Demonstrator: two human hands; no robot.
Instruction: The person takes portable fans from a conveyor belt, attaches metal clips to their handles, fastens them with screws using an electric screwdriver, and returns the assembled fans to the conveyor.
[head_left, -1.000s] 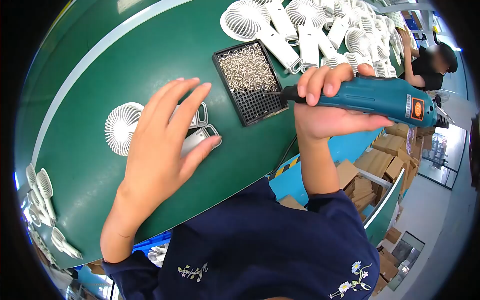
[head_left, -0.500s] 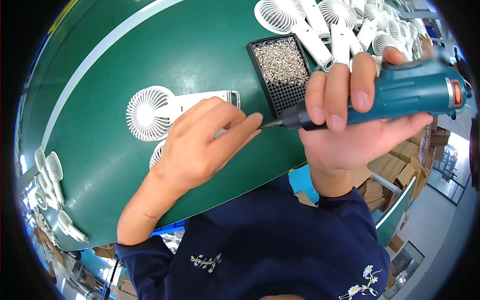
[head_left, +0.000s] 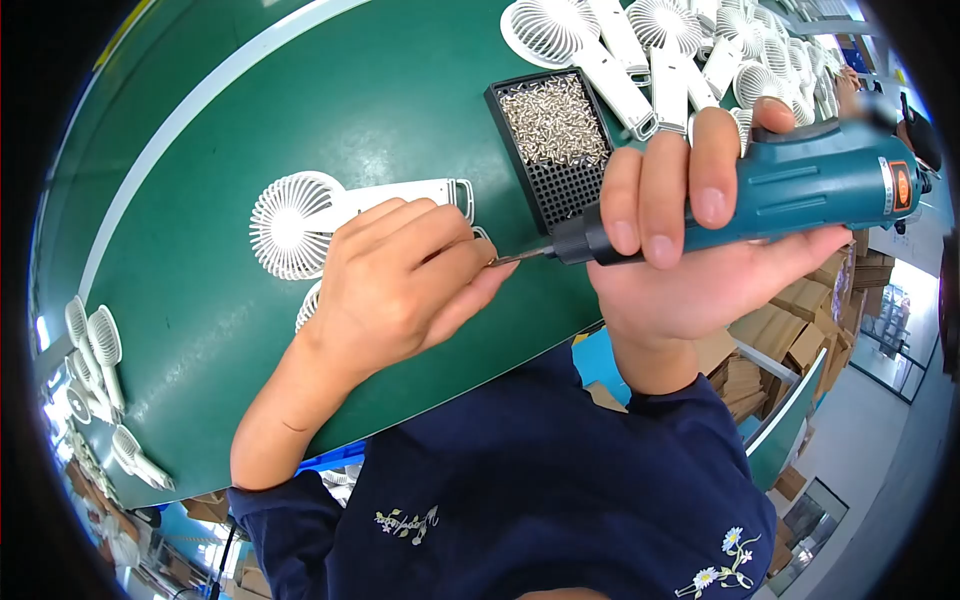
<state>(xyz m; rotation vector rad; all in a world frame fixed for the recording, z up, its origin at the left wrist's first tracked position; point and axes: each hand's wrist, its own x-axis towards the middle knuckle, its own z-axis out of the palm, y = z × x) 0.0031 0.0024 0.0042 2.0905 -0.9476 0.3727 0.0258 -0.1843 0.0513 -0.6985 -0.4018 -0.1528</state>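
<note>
In my right hand [head_left: 690, 220] lies a teal and black electric screwdriver [head_left: 800, 190], gripped by its body and pointing left. Its thin metal bit [head_left: 530, 254] reaches the fingertips of my left hand [head_left: 405, 275]. The thumb and index finger there are pinched at the bit's tip; whether a screw sits between them is too small to tell. Behind my left hand a white handheld fan [head_left: 295, 225] lies on the green table [head_left: 400, 110]. A second white fan [head_left: 308, 305] is mostly hidden under that hand.
A black tray [head_left: 550, 190] of small silver screws [head_left: 555, 115] stands beyond the bit. Several white fans [head_left: 670, 50] are heaped at the back right. More fans [head_left: 105, 340] lie at the table's left end. Cardboard boxes [head_left: 770, 330] are stacked off to the right.
The screwdriver has shifted slightly left and its bit now overlaps my left fingertips. My left index finger has curled in from its straighter pose.
</note>
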